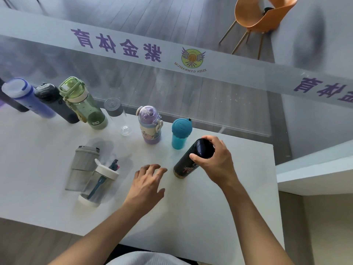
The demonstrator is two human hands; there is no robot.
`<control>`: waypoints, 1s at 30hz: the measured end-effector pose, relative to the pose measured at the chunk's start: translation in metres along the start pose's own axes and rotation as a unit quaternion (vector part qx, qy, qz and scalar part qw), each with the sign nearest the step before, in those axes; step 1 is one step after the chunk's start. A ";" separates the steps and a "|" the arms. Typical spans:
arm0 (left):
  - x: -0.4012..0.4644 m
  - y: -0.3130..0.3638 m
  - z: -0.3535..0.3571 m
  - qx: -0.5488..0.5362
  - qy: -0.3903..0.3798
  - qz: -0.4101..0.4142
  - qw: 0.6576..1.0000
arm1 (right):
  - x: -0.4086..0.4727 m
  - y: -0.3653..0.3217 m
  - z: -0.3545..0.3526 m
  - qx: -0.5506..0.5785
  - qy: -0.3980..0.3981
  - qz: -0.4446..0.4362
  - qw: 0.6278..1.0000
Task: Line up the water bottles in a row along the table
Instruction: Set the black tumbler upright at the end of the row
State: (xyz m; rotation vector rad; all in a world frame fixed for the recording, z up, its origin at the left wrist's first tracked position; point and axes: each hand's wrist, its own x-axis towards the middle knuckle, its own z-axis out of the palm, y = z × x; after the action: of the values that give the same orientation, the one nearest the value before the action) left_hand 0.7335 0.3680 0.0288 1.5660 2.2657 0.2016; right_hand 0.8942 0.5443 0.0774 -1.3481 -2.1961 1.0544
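Observation:
Along the far edge of the white table (pixel 219 207) stand several bottles in a row: a blue-purple bottle (pixel 28 98), a black bottle (pixel 55 102), a green bottle (pixel 82 104), a clear bottle with a grey cap (pixel 117 115), a lilac cartoon bottle (pixel 150 125) and a teal bottle (pixel 180 133). My right hand (pixel 214 159) grips the top of a dark flask (pixel 189 161) just right of the teal one. My left hand (pixel 147 182) hovers open over the table. A grey tumbler (pixel 82 167) and a clear white-lidded bottle (pixel 99 182) stand nearer, at the left.
A glass partition (pixel 191 88) with purple lettering runs right behind the bottle row. Beyond it stands an orange chair (pixel 261 16). The table's right edge lies close to the flask, with a white ledge (pixel 315 175) beside it.

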 end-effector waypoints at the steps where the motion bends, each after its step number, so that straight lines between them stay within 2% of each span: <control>1: 0.000 0.002 -0.001 0.003 0.003 0.004 1.000 | 0.003 0.000 -0.002 -0.008 0.001 -0.005 1.000; 13: 0.000 0.008 -0.015 0.009 0.030 0.011 0.999 | 0.051 0.003 -0.020 -0.050 0.056 -0.012 0.997; 30: -0.001 0.012 -0.013 0.009 0.031 0.006 0.999 | 0.068 0.013 -0.031 -0.072 0.058 -0.007 0.996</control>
State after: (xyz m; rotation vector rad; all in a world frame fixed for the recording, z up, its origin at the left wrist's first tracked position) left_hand 0.7389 0.3728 0.0448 1.6032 2.3118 0.2359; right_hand 0.8889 0.6200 0.0828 -1.4148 -2.2276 0.8058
